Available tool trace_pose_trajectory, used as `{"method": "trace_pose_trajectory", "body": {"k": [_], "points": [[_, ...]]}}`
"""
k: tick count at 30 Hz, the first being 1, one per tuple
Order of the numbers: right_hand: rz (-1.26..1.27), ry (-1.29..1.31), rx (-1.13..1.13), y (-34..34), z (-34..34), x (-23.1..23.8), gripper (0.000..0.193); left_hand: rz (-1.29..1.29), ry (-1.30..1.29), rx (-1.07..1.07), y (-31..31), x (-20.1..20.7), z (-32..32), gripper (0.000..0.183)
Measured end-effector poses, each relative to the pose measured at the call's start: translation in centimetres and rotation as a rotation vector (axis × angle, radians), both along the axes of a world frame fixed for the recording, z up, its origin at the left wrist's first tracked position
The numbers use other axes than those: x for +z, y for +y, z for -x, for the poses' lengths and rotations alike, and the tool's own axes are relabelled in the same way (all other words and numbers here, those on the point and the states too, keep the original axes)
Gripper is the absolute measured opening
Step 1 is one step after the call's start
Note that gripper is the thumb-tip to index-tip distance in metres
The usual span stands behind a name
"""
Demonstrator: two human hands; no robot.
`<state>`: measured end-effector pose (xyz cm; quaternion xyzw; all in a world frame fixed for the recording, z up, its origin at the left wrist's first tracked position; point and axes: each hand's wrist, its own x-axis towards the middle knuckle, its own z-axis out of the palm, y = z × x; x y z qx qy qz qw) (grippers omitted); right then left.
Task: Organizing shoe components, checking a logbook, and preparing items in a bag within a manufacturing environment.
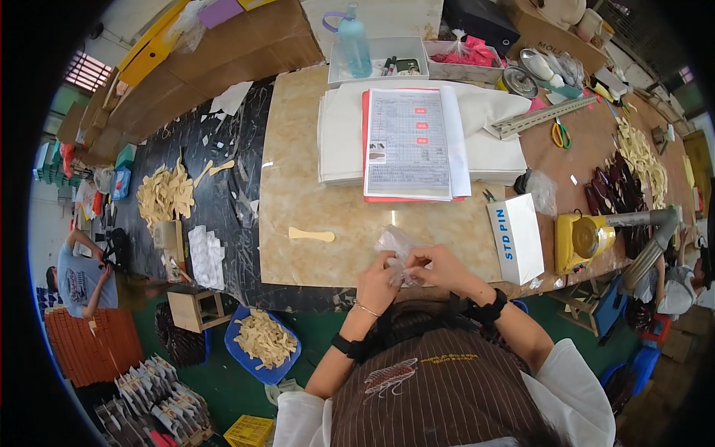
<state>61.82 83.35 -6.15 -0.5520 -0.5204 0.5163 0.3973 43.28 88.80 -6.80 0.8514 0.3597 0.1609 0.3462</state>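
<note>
At the near edge of the table, a crumpled clear plastic bag [395, 241] is pinched between both of my hands. My left hand [377, 284] is closed on its left side. My right hand [438, 267] grips the bag from the right with thumb and fingers pressed together. What the bag contains, if anything, cannot be made out. A single cream-coloured, bone-shaped flat piece [311, 235] lies on the marbled board [298, 194] to the left of my hands. Right of them stands a white box [515, 238] with blue print.
Printed sheets [408, 141] lie on a white stack [339, 141] ahead. Cream pieces [165, 192] are heaped at left, with more in a blue basin [294, 357] on the floor. A yellow machine [577, 242], scissors [560, 135] and dark red pieces [614, 186] are at right.
</note>
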Motion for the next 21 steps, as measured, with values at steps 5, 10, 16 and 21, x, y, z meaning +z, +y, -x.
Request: {"method": "trace_pose_trajectory", "body": {"k": [5,10,16,21], "points": [[0.237,0.453,-0.169,-0.4,-0.9,-0.1,0.012,0.124,-0.171,0.101,0.0,-1.2,0.2,0.02],[-0.174,-0.266,-0.067,-1.4,-0.9,-2.7,0.021,0.215,-0.291,0.122,0.3,-2.3,-0.9,0.02],[-0.273,-0.518,-0.224,-1.5,0.4,-2.5,0.021,0.357,-0.325,0.127,0.8,-2.3,-1.3,0.021],[-0.28,-0.486,-0.277,-1.6,0.6,-3.4,0.018,0.579,-0.332,0.022,1.8,-2.6,-0.3,0.025]]}}
